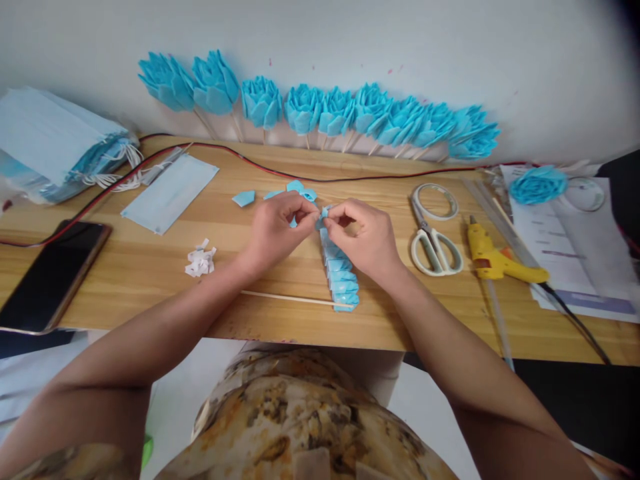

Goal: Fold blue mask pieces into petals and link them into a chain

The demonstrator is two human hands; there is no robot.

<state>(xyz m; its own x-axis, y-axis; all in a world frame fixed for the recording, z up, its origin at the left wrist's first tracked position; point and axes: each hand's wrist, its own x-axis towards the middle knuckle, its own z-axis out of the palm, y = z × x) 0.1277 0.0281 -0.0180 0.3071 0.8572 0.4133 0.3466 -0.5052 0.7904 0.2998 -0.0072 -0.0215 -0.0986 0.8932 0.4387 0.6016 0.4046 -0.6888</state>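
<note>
My left hand (278, 230) and my right hand (364, 239) meet over the middle of the wooden table (150, 280), fingers pinched on a small folded blue piece (323, 215). A row of folded blue pieces (340, 275) lies in a line beneath my right hand, running toward me. A thin wooden skewer (280, 296) lies flat across the table near my left wrist. Loose blue pieces (243, 197) sit just beyond my hands.
Several blue flowers on sticks (320, 110) lean on the wall. Scissors (434, 248), a tape roll (434, 200) and a yellow glue gun (493, 260) lie right. A face mask (170, 193), mask stack (55, 143), white scraps (200, 260) and phone (53, 277) lie left.
</note>
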